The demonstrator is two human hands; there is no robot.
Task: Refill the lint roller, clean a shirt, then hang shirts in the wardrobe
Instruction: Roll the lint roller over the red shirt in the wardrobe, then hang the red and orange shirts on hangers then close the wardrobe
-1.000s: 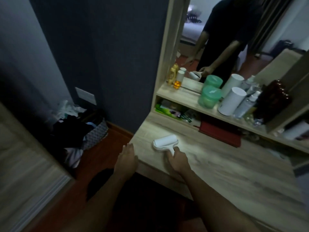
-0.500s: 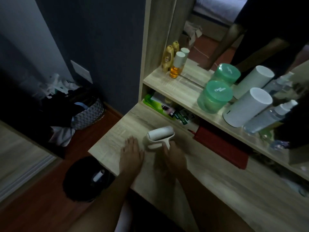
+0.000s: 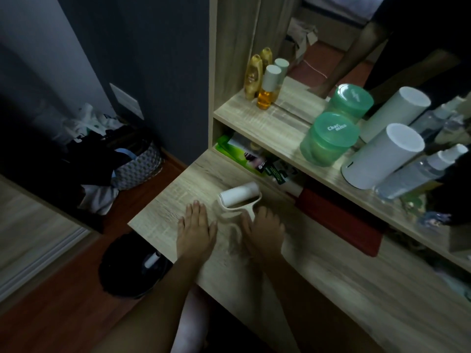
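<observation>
Right, down at 7 o'clock a dark bin (image 3: 119, 271) stands on the red-brown floor (image 3: 51, 314), against the pale wooden desk (image 3: 331, 289). Left hand (image 3: 196, 233) lies flat on the desk, fingers straight and relaxed. Right hand (image 3: 265, 231) is just beside it, fingers curled round the handle of the lint roller (image 3: 239, 193), white roll at 11 o'clock from the knuckles. Further out, a laundry basket (image 3: 137, 169) at 9 o'clock, and green jars (image 3: 326, 141) on the shelf (image 3: 267, 123) at 1 o'clock.
</observation>
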